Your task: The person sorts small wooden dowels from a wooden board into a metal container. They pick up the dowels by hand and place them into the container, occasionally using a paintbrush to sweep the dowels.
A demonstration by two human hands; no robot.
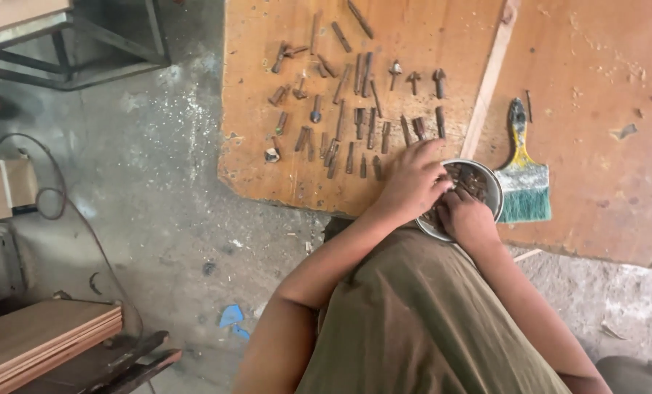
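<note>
Both hands' fingers curled into bit-filled bowl

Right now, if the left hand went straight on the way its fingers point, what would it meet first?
The left hand points up the board, so it would probably meet the nearest rusty bits laid in rows on the wooden board. Depth is unclear.

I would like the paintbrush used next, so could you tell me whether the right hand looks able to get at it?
Probably yes: the right hand rests at the metal bowl, and the paintbrush lies on the board just beside that bowl with nothing lying between them.
</note>
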